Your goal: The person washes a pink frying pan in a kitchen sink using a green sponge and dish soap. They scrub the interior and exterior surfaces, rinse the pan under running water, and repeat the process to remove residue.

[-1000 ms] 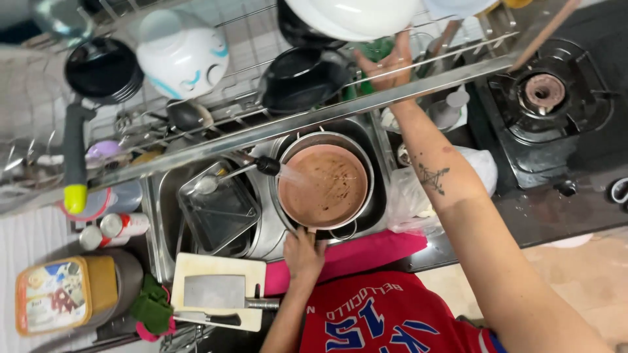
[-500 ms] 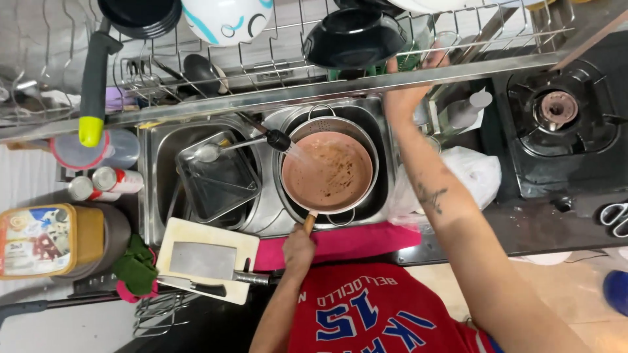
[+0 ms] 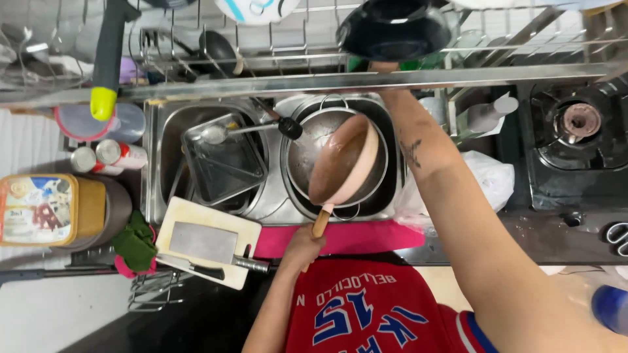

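Your left hand (image 3: 302,247) is clamped on the pink pan's (image 3: 345,160) wooden handle, tilting it over the sink (image 3: 157,163). Your right hand reaches above the sink, hidden behind the rack (image 3: 275,82); I cannot tell its grip.

Steel double sink (image 3: 152,163) set into a dark countertop (image 3: 536,229). Left basin has a square metal tray (image 3: 226,167) with a ladle (image 3: 248,129) lying across it; right basin holds a big steel pot (image 3: 307,150). A pink cloth (image 3: 366,236) runs along the front edge, and next to it a cutting board (image 3: 196,216) carries a cleaver (image 3: 203,243). Far left there's a green rag (image 3: 134,240), a yellow tub (image 3: 49,209) and what look like two small cans (image 3: 108,157). A gas burner (image 3: 579,121) sits on the right.
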